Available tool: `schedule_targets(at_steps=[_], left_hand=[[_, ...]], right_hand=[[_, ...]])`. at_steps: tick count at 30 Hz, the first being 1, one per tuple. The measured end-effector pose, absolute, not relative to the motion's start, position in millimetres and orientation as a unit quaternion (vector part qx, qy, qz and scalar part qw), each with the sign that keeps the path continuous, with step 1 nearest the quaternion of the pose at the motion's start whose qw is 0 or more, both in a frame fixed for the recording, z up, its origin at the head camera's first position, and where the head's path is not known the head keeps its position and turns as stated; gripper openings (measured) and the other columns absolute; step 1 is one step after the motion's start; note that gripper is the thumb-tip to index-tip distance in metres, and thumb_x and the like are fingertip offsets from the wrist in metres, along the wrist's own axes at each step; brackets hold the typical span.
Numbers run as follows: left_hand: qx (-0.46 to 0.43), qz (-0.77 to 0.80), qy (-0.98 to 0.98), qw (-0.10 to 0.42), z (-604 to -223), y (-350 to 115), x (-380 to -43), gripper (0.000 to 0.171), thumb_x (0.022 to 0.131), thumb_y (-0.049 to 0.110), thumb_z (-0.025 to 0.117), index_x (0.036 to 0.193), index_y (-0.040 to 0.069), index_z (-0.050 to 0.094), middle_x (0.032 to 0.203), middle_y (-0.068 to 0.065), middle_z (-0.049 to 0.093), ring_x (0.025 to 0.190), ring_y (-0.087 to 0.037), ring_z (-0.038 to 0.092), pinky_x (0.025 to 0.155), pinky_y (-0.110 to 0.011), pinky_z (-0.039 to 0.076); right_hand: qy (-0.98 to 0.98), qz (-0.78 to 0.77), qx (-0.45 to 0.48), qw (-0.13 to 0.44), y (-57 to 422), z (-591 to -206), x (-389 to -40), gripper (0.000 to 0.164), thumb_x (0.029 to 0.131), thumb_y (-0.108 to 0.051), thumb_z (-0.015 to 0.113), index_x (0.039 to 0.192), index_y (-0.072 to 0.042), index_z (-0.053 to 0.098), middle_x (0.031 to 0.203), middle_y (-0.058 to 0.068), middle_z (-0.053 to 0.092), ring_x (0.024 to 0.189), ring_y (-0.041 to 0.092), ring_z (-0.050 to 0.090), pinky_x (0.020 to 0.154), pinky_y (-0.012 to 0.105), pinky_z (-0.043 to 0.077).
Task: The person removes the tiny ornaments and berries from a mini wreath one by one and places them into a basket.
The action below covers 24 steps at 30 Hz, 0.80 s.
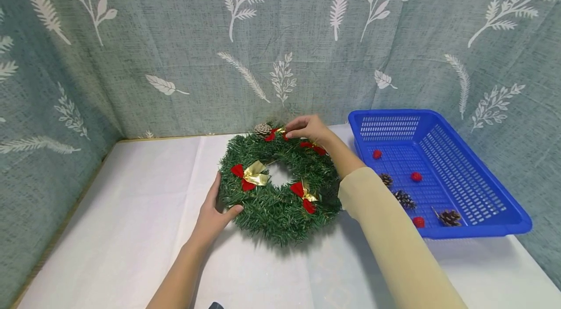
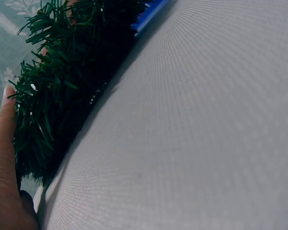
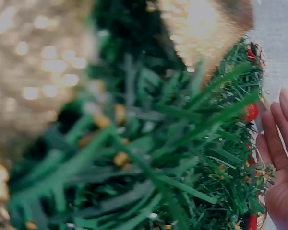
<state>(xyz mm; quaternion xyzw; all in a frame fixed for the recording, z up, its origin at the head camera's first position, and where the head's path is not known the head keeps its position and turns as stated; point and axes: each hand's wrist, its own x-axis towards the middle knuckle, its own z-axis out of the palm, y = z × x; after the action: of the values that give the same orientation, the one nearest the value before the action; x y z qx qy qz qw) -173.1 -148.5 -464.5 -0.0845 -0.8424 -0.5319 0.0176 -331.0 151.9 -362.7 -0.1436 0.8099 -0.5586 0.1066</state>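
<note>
A round green wreath (image 1: pixel 280 226) lies on the white tabletop. Red-and-gold bows sit on it, one on the left (image 1: pixel 249 175), one at the lower right (image 1: pixel 305 197), and one at the far side (image 1: pixel 272 134). Beside that far bow is a pinecone (image 1: pixel 262 129). My left hand (image 1: pixel 215 211) holds the wreath's left edge, thumb on top and fingers along the outer side. With thumb and fingertips together, my right hand (image 1: pixel 308 128) pinches red ribbon of the far bow. In the right wrist view, a hand (image 3: pixel 281 143) shows beside the blurred greenery.
A blue plastic basket (image 1: pixel 491 182) stands to the right, holding several pinecones (image 1: pixel 449 218) and red berries (image 1: pixel 416 176). Behind the table hangs a grey-green patterned curtain (image 1: pixel 193 55). A small dark object (image 1: pixel 215 305) pokes in at the bottom edge.
</note>
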Motion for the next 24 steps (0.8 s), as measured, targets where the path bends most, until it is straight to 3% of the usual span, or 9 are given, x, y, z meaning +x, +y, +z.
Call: schedule_targets(at_steps=[10,16,24], left_hand=[[-0.087,-0.536,-0.839,0.018,-464,-148,-173,0.102,0.081,0.037,0.074,0.152,0.033,0.002,0.160,-0.004,0.005,0.145,-0.032,0.006,0.114,-0.056,0.014],[-0.088,-0.537,-0.839,0.021,-464,-148,-173,0.102,0.081,0.036,0.075,0.152,0.033,0.002,0.160,-0.005,0.005,0.145,-0.032,0.006,0.115,-0.055,0.014],[-0.087,-0.539,-0.838,0.017,-464,-148,-172,0.102,0.081,0.034,0.074,0.152,0.033,0.001,0.160,-0.005,0.004,0.145,-0.033,0.006,0.115,-0.055,0.015]], right_hand=[[0.820,-0.544,-0.134,0.113,149,-369,-333,0.039,0.086,-0.008,0.070,0.122,0.001,0.061,0.125,0.019,0.060,0.115,0.029,0.055,0.093,0.031,0.049],[0.827,-0.537,-0.122,0.116,145,-372,-338,0.041,0.084,-0.006,0.070,0.124,-0.002,0.061,0.126,0.016,0.060,0.116,0.027,0.056,0.097,0.038,0.047],[0.834,-0.527,-0.118,0.118,142,-372,-341,0.043,0.086,-0.004,0.069,0.127,-0.002,0.059,0.128,0.017,0.059,0.118,0.028,0.055,0.098,0.039,0.047]])
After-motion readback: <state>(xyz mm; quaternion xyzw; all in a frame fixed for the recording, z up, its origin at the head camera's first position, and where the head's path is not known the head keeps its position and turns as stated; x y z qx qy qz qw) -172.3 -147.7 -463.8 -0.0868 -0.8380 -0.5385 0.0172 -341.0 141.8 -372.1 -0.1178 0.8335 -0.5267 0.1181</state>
